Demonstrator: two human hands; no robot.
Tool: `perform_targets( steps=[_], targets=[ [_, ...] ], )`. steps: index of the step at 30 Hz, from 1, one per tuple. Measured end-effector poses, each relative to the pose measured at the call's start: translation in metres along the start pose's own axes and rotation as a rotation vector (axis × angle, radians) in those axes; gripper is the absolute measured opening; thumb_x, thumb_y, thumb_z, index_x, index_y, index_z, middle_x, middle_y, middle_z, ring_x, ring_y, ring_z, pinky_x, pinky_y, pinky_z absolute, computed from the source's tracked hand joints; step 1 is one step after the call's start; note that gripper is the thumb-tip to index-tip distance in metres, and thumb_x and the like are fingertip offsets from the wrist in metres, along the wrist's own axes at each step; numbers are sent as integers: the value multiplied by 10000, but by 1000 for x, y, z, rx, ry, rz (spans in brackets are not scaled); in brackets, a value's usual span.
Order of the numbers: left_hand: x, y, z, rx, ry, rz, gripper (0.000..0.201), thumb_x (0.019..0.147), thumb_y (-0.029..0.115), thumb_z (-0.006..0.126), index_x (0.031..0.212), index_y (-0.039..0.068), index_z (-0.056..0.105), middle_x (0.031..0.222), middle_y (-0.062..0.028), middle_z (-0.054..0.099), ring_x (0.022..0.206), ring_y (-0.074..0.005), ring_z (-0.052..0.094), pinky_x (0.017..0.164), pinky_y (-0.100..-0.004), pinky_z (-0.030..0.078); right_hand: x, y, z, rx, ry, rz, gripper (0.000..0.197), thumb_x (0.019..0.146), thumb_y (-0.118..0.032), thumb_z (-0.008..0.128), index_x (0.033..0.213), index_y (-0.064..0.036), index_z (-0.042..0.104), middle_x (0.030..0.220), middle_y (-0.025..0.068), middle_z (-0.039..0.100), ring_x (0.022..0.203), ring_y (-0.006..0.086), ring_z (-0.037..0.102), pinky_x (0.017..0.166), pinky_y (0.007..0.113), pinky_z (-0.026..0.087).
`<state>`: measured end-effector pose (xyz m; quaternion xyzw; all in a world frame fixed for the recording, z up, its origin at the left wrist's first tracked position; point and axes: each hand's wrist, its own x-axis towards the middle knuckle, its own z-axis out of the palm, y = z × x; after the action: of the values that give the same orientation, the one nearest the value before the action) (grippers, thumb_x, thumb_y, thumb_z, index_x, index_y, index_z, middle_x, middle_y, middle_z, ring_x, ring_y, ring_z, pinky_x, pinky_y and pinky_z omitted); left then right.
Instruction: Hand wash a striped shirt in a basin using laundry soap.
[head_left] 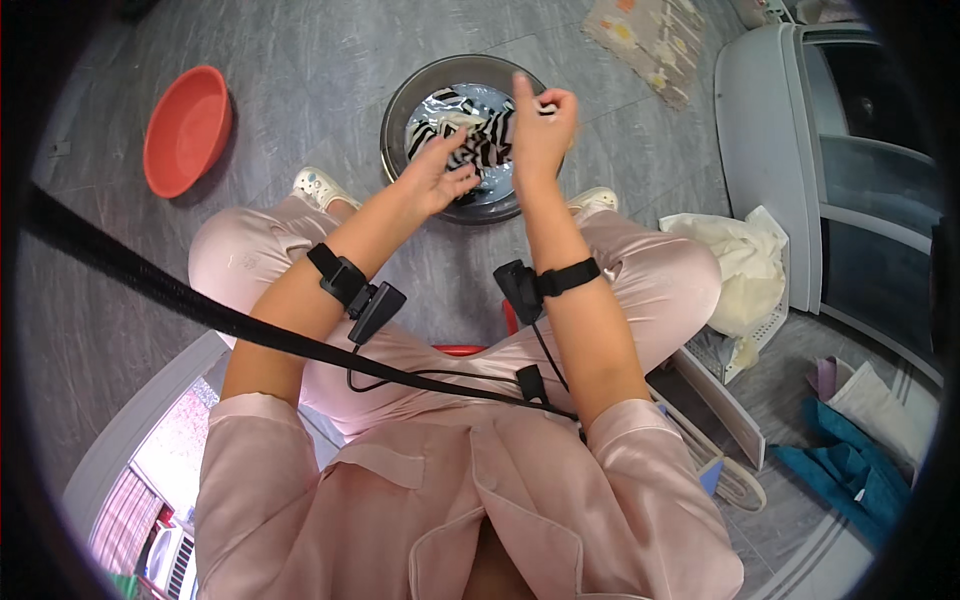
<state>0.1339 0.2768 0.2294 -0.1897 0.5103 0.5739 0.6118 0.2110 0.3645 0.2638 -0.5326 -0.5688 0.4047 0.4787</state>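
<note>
A dark metal basin (392, 150) of water stands on the floor between my feet. In and above it is a wet black-and-white striped cloth (488, 140), bunched up, partly in the water. My right hand (545, 130) is closed on the cloth's right end over the basin's right side, thumb pointing up. My left hand (440, 175) is at the basin's near left, open with its fingers apart, palm turned toward the cloth. Whether its fingertips touch the cloth I cannot tell.
An empty red basin (188, 132) rests on the floor at the left. To the right are a grey-white appliance (765, 150), pale cloth (745, 265) over a white basket, and teal fabric (850, 470). A patterned mat (650, 45) lies far right. A black cable (250, 335) crosses my lap.
</note>
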Motion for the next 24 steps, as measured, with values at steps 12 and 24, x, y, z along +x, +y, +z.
perform_targets(
  steps=[12, 24],
  targets=[
    [44, -19, -39, -575, -1052, -147, 299, 886, 381, 494, 802, 96, 524, 725, -24, 565, 566, -143, 536, 601, -298, 503, -79, 5, 31, -370, -166, -212, 283, 766, -229, 606, 583, -36, 507, 574, 132, 547, 535, 338, 513, 521, 395, 412],
    [79, 10, -69, 62, -695, -420, 255, 853, 373, 528, 776, 130, 535, 767, -49, 603, 619, -167, 550, 531, -316, 455, -110, -17, 30, -349, -306, -265, 201, 717, -170, 584, 562, -61, 517, 551, 154, 524, 535, 352, 530, 503, 410, 403]
  ],
)
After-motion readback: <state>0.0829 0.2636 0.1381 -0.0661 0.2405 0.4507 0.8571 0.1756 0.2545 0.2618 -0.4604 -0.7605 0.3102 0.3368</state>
